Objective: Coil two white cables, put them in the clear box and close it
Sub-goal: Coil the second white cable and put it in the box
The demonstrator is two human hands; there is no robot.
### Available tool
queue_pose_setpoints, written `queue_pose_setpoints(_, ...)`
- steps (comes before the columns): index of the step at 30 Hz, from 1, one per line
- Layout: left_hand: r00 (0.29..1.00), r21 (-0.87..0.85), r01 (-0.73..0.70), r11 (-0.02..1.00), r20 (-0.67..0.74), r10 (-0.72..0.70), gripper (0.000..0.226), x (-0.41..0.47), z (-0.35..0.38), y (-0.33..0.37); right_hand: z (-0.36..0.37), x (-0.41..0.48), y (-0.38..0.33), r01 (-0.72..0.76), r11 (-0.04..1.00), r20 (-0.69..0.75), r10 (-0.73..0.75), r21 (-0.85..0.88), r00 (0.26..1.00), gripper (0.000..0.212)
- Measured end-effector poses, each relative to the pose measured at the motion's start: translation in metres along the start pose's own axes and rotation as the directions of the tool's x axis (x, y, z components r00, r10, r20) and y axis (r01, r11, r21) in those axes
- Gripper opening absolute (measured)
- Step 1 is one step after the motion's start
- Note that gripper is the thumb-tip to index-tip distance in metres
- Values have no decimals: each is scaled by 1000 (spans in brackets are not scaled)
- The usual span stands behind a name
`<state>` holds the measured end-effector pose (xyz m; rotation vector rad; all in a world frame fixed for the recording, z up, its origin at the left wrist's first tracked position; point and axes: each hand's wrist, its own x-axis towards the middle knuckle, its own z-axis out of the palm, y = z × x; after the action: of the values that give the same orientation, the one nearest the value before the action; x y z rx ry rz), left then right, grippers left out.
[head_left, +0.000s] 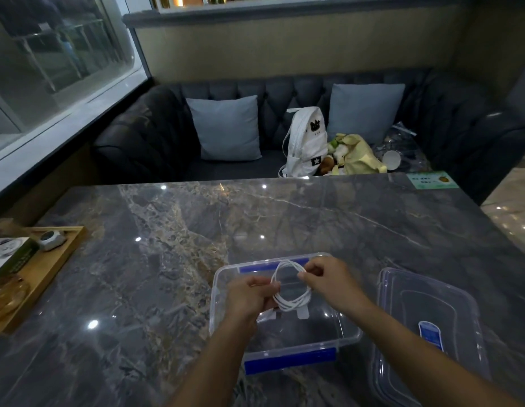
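Both hands hold one white cable (287, 306) over the clear box (213, 304), gathered into a small coil of several loops. The left hand (249, 295) pinches the coil's near-left side, fingers curled around the bunched strands. The right hand (328, 277) pinches its far-right side between thumb and fingertips. The coil hangs just above the box's open interior, towards its far half, not yet resting on the bottom. Small white pieces (303, 314) show beneath it inside the box; whether they belong to the second cable I cannot tell. The lid (425, 318) lies flat just right of the box, apart from it, and both sit on the marble table (196, 230).

The cable looks light, thin and limp with some spring, so the loops would likely splay once released. A grip across all strands at one point, as the left hand has, seems best for keeping the coil together while lowering it. Box and lid look like rigid, smooth plastic, with blue latches (290, 361) on the box's near and far edges.
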<state>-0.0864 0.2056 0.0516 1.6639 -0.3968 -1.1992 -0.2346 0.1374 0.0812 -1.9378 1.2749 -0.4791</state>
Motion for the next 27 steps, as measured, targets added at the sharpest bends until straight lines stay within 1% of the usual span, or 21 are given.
queue_pose_setpoints(3,1000,33,1,999,-9,-1,7,4,8,-5,2,4,9,15,969,-55,-30,-246,998,21)
queue_pose_setpoints(5,1000,70,-5,998,-13,6,5,5,12,-10,7,8,16,10,943,-34,-23,-333,999,23)
queue_pose_setpoints(8,999,173,-43,984,-14,46,2,8,18,-17,18,15,26,2,922,21,7,-388,1000,12)
queue_pose_setpoints(10,998,223,-58,973,-14,63,5,10,20,-20,22,18,31,-1,906,32,16,-424,999,11)
queue_pose_setpoints(12,998,232,-55,971,1,56,2,13,24,-21,22,21,36,-17,893,56,47,-450,997,10)
queue_pose_setpoints(15,999,257,-42,965,22,38,13,18,31,-20,20,24,38,-29,857,121,106,-515,987,16)
queue_pose_setpoints(17,998,299,-55,953,4,56,13,23,36,-21,19,25,37,4,820,165,110,-572,980,18)
queue_pose_setpoints(19,995,369,-86,926,-6,95,10,26,39,-23,21,26,36,44,785,199,102,-618,975,21)
queue_pose_setpoints(22,988,471,-135,872,1,152,2,29,40,-30,26,28,36,59,748,216,115,-661,970,22)
queue_pose_setpoints(27,976,620,-166,767,-7,216,13,32,42,-38,34,34,37,45,758,241,150,-650,959,19)
